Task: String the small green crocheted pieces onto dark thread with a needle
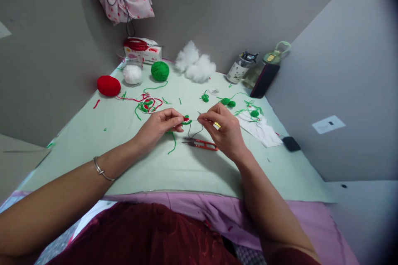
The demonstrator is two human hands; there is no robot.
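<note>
My left hand (166, 121) pinches a small crocheted piece (186, 121) in red, white and green, shaped like a watermelon slice. My right hand (220, 126) is closed on a thin needle (194, 120), whose tip end points at the crocheted piece. A dark thread (196, 134) loops down between the hands. Just below them lie red-handled thread snips (202, 144) on the table. Left of my left hand, a second red and green crocheted piece (146, 105) sits among loose yarn. Whether the needle has entered the piece is too small to tell.
Red (108, 86), white (132, 74) and green (160, 71) yarn balls stand at the back left, near a tissue box (149, 54). White stuffing (195, 64) is at the back. Small green balls (226, 102), a pen cup (238, 71), a bottle (255, 75) and a phone (265, 80) are right.
</note>
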